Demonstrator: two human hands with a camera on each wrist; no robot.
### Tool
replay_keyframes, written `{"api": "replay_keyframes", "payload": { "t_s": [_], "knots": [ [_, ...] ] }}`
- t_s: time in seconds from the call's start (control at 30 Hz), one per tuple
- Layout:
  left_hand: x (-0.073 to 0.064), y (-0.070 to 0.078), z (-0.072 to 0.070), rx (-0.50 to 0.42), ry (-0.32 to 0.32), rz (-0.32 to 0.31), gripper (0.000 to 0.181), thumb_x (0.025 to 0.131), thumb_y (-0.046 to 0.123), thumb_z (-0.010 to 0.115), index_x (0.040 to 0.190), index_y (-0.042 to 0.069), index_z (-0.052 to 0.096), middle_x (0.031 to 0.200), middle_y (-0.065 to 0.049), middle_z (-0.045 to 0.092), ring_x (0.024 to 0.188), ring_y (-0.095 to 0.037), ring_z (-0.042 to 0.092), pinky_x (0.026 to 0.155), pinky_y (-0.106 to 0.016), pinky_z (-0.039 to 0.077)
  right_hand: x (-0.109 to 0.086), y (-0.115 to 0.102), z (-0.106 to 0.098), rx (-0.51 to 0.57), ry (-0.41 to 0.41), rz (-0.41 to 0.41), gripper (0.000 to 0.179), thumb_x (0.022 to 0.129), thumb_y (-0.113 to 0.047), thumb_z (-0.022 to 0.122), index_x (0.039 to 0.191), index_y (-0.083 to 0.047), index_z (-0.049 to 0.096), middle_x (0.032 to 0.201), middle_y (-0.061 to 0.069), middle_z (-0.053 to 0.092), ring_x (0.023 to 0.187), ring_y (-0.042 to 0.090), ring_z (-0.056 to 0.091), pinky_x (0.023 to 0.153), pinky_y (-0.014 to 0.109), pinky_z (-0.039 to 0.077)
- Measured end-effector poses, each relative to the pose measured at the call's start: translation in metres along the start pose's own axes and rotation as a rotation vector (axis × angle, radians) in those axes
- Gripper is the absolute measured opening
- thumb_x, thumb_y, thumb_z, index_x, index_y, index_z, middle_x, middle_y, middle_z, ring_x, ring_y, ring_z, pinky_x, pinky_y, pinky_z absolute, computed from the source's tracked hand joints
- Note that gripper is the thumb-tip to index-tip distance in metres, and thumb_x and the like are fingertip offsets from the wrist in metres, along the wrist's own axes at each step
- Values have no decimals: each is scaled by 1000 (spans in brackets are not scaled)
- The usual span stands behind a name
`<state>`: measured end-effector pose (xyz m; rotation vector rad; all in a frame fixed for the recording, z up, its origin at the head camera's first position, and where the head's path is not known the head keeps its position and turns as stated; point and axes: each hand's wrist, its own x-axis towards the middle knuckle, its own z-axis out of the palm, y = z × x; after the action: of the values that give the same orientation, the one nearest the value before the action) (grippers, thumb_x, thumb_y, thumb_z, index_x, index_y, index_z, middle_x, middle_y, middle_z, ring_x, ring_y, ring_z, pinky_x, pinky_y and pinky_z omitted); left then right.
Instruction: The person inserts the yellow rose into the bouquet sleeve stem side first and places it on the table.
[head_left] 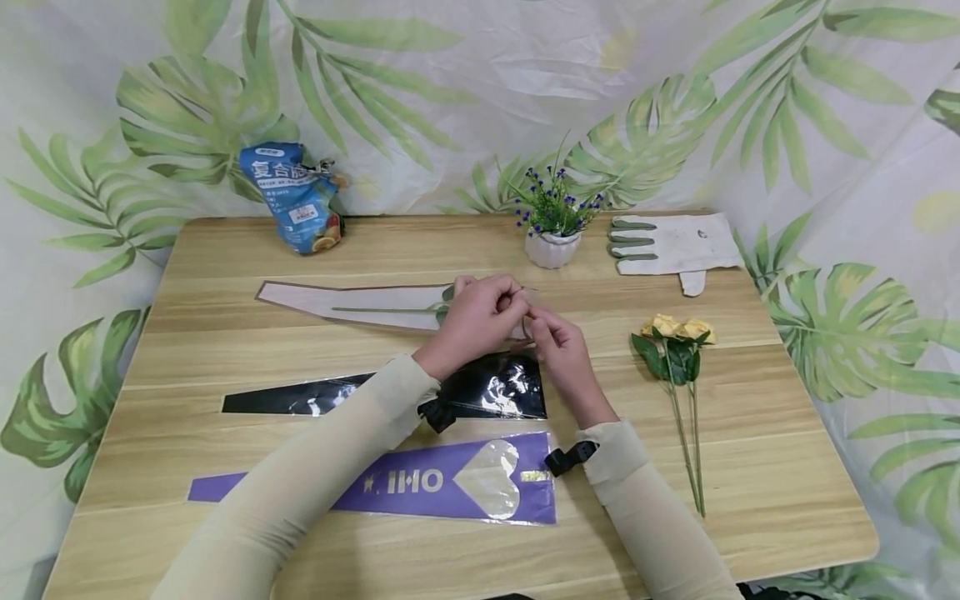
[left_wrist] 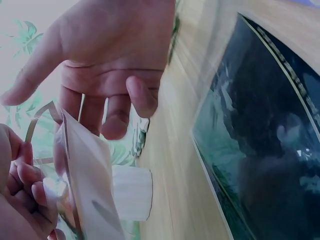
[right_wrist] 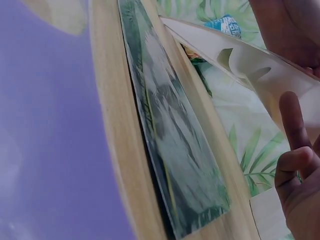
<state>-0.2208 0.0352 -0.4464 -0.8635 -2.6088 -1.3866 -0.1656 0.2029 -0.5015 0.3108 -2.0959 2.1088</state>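
Note:
A pale flower sleeve (head_left: pixel 360 298) with a brown border lies lengthwise near the back of the table. Inside it runs a green flower stem (head_left: pixel 382 310) with leaves; its head is hidden by my left hand (head_left: pixel 483 315). That hand pinches the sleeve's wide right end from above. From the right, my right hand (head_left: pixel 561 354) grips the same edge, its fingertips close to the left ones. In the left wrist view, a thin brown strip (left_wrist: pixel 33 127) loops up from the sleeve's edge between the hands. The right wrist view shows my right fingers (right_wrist: pixel 291 112) against the sleeve's wide part.
Below lie a black flower sleeve (head_left: pixel 495 387) and a purple one (head_left: pixel 420 479) with a heart window. Yellow roses (head_left: pixel 678 329) lie at right. Along the back are a blue packet (head_left: pixel 296 200), a potted plant (head_left: pixel 553 248) and a glove (head_left: pixel 678 242).

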Motion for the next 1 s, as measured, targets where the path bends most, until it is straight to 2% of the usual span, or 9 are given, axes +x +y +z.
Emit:
{"api": "replay_keyframes", "payload": {
  "t_s": [0.13, 0.2, 0.33, 0.47, 0.6, 0.7, 0.8, 0.9, 1.0],
  "knots": [
    [0, 2, -4, -42, -3, -13, 26, 98, 22, 55, 73, 17, 52, 62, 5, 48, 58, -14, 45, 89, -41, 25, 0, 0, 1, 3, -77, -30, 86, 89, -62, 60, 133, 12, 57, 104, 5, 62, 74, 26, 66, 60, 27, 49],
    [-1, 3, -5, -88, -5, -25, 26, 100, 22, 55, 74, 17, 54, 62, 4, 49, 58, -14, 45, 87, -38, 28, 3, 0, 2, -67, -127, -74, 89, 86, -66, 60, 132, 10, 58, 108, 7, 62, 77, 28, 65, 63, 30, 51],
    [-2, 5, -7, -233, -17, -66, 23, 103, 22, 56, 81, 14, 61, 68, 2, 58, 61, -14, 52, 72, -31, 41, 11, -4, 4, -297, -255, -165, 81, 84, -68, 64, 131, -3, 62, 118, 6, 63, 77, 32, 57, 63, 40, 49],
    [-3, 8, -9, -348, -46, -118, 22, 103, 24, 56, 89, 11, 65, 82, 1, 68, 72, -16, 61, 66, -33, 50, 18, -8, 7, -437, -284, -187, 70, 87, -68, 64, 122, -8, 64, 103, 3, 64, 68, 31, 50, 58, 39, 41],
    [-5, 3, -15, -372, -22, -79, 24, 105, 29, 57, 95, 9, 66, 86, -2, 66, 75, -16, 60, 65, -36, 52, 22, -25, 12, -307, -276, -58, 43, 102, -33, 63, 121, 5, 65, 101, 14, 70, 76, 37, 65, 71, 45, 55],
    [-15, -10, -28, -280, 43, 26, 22, 105, 27, 58, 102, 7, 66, 91, -3, 65, 80, -18, 58, 73, -39, 51, 29, -29, 11, -212, -287, 73, 28, 103, -8, 59, 126, 7, 63, 110, 24, 70, 86, 45, 68, 83, 57, 53],
    [-31, -33, -47, -64, 66, 56, 24, 104, 29, 58, 112, 8, 67, 111, -6, 66, 103, -23, 58, 95, -49, 42, 40, -8, 3, -228, -302, 121, 30, 104, -12, 57, 128, 4, 64, 116, 23, 68, 89, 43, 68, 87, 54, 51],
    [-52, -62, -64, 193, -50, -11, 43, 105, 40, 55, 136, 10, 61, 144, -11, 52, 134, -31, 43, 111, -56, 24, 51, 8, -4, -266, -318, 130, 29, 105, -15, 57, 127, 1, 67, 113, 22, 70, 94, 39, 66, 89, 48, 48],
    [-70, -84, -74, 376, -212, -67, 63, 105, 50, 50, 155, 12, 43, 162, -15, 29, 148, -38, 23, 115, -62, 15, 58, 11, -7, -327, -324, 131, 29, 104, -21, 60, 124, -4, 70, 99, 18, 73, 98, 31, 65, 91, 42, 45]
  ]
}}
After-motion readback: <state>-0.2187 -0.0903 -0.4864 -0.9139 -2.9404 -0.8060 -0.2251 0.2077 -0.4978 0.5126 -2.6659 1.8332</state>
